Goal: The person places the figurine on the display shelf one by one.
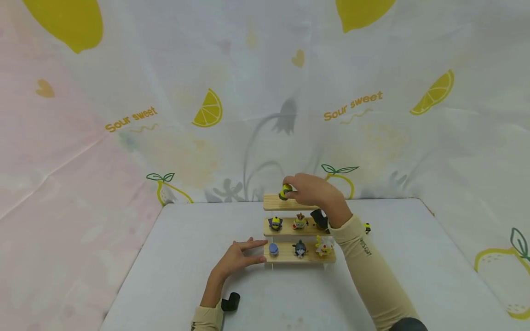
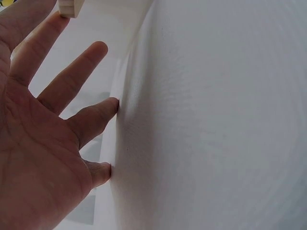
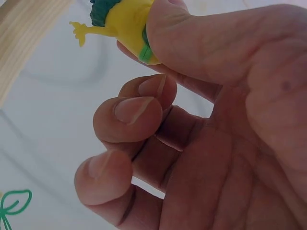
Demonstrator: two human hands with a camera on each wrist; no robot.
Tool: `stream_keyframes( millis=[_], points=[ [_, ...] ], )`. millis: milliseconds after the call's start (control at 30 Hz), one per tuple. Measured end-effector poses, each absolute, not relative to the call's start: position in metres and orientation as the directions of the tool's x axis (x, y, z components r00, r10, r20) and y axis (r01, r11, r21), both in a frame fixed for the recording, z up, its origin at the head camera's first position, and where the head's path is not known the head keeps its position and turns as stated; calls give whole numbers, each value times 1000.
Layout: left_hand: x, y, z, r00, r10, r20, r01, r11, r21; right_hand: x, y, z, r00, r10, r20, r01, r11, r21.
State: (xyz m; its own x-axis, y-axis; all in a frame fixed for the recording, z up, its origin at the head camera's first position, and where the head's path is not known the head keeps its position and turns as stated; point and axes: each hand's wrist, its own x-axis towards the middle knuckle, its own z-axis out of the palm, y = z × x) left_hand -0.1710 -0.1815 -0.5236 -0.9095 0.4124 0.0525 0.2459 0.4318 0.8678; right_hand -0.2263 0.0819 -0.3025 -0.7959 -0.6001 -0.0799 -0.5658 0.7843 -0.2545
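My right hand [image 1: 310,189] pinches a small yellow figurine [image 1: 285,191] with a green skirt between thumb and index finger, close over the left part of the top shelf [image 1: 271,202]. In the right wrist view the figurine [image 3: 125,21] shows one thin yellow arm, and the other fingers are curled beneath it. My left hand [image 1: 236,258] is at the left end of the bottom shelf [image 1: 285,259], its fingers spread and straight. The left wrist view shows a fingertip of that hand [image 2: 43,124] right at the wooden end.
A purple-caped figurine [image 1: 275,224] and a crowned one [image 1: 300,222] stand on the middle shelf. Below are a blue figurine [image 1: 273,249], a dark-hooded one [image 1: 300,249] and a white-and-yellow one [image 1: 324,246]. Another small figurine [image 1: 367,228] is right of the rack, on the white table [image 1: 178,257].
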Motion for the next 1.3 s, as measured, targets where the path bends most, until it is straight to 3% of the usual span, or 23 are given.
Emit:
stream_keyframes(
  millis=[267,700,1300],
  points=[
    [-170,-182,-523,-907,418,53,249,430,868,-238,56,-311,-769,-627,-122,-587,769,-252],
    [-171,-181,-522,-908,415,54,251,437,864,-245,39,-317,-790,-580,-197,-542,812,-217],
    [-172,-182,-525,-909,414,45,249,454,855,-247,35,-326,-807,-564,-176,-534,823,-194]
  ],
)
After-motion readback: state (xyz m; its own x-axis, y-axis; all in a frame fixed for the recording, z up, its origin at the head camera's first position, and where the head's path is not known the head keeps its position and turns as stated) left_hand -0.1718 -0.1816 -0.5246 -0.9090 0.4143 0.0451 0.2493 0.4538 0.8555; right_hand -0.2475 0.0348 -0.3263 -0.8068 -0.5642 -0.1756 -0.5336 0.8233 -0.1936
